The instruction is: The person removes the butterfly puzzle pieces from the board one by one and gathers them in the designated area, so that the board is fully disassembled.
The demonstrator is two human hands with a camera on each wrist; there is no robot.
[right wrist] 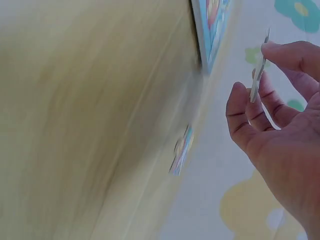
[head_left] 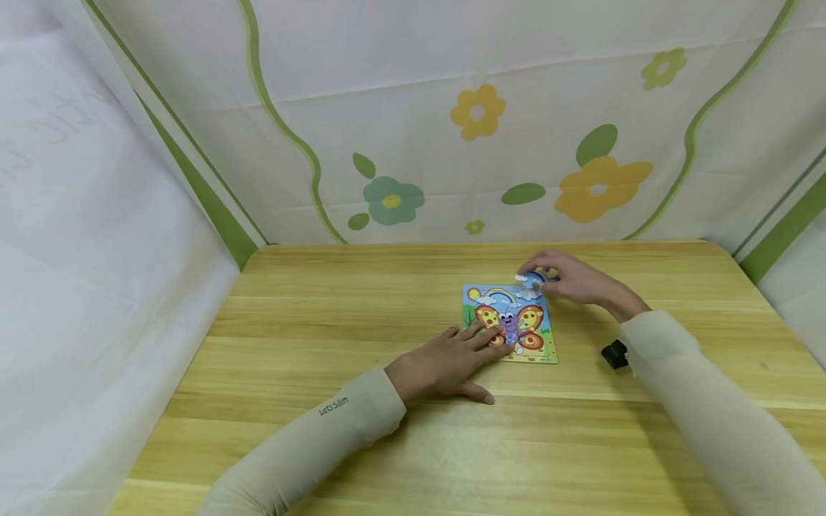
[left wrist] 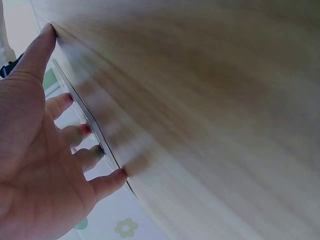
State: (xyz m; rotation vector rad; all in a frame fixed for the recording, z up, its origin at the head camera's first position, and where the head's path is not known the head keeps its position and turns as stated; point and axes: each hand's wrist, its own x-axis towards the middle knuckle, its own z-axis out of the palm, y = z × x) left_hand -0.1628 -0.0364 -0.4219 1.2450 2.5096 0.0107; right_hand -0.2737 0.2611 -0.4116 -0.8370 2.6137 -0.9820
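A square jigsaw puzzle [head_left: 530, 315] with a butterfly, a sun and a rainbow lies on the table. My left hand [head_left: 445, 362] rests on its lower left part with fingers spread, the thumb down on the wood. In the left wrist view the fingertips [left wrist: 117, 179] press along the edge of the puzzle. Between thumb and fingers, my right hand [head_left: 574, 281] pinches a blue puzzle piece [head_left: 533, 278], which overlaps the top right corner of the puzzle in the head view. The right wrist view shows this thin piece [right wrist: 258, 77] edge-on, raised off the table.
Another puzzle piece [right wrist: 182, 150] lies loose on the wooden table [head_left: 310, 322], beyond the puzzle's corner in the right wrist view. Beside the right sleeve is a small black object [head_left: 615, 354]. A white cloth wall with printed flowers [head_left: 477, 112] rises behind the table.
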